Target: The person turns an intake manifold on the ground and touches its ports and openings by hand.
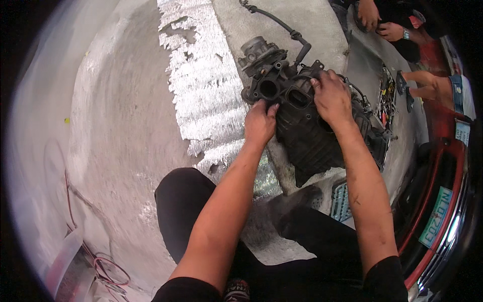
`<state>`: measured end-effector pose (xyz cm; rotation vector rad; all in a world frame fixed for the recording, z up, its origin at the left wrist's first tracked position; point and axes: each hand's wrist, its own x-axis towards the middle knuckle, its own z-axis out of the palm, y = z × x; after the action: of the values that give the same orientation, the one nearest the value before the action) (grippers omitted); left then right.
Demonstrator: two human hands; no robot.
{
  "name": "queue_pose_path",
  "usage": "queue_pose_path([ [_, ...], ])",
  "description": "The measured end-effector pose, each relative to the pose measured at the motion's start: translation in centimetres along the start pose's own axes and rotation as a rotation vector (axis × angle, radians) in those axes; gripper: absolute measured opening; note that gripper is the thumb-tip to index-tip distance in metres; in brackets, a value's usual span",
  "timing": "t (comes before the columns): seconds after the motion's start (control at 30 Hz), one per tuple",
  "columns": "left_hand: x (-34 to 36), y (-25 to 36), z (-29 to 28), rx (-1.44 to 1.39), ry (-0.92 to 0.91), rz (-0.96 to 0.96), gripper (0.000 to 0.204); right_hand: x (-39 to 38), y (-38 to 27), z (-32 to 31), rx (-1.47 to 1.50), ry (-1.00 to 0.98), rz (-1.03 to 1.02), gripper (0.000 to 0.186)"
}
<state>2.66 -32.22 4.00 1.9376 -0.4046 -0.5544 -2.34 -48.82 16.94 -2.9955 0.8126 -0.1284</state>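
A large black engine intake manifold [302, 141] lies on the floor before me, with a dull metal throttle body [256, 53] at its upper left and a black hose [271, 20] stretching upward from it. My left hand [259, 121] grips the manifold's left edge, just below a round port [269, 88], fingers curled. My right hand [332, 95] is curled over the upper right edge, beside an oval port [297, 97]. What lies under the fingertips of each hand is partly hidden.
Ragged silver foil [201, 90] runs along the left. Tools [386, 95] and a case [340, 194] lie right of the manifold. Another person's hands [390, 31] are at top right, a person's legs [427, 90] below them. A red car bumper [417, 269] borders the right. Cables [105, 267] lie lower left.
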Motion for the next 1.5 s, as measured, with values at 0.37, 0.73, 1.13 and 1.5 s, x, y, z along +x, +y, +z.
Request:
queue_pose_path([
  [0.37, -0.1, 0.5, 1.0, -0.014, 0.053, -0.072, 0.028, 0.5, -0.6, 0.6, 0.085, -0.012, 0.088, 0.028],
  [0.73, 0.0, 0.2, 1.5, -0.063, 0.157, 0.034, 0.029, 0.7, -0.7, 1.2, 0.098, 0.135, 0.237, 0.031],
  [1.13, -0.2, 0.8, 2.1, 0.031, 0.160, -0.089, 0.024, -0.6, -1.2, 0.9, 0.271, 0.163, 0.184, 0.030],
  [1.5, -1.1, -1.4, -0.8, -0.049, 0.121, -0.053, 0.026, -3.6, -7.4, 1.4, 0.194, 0.224, 0.129, 0.031],
])
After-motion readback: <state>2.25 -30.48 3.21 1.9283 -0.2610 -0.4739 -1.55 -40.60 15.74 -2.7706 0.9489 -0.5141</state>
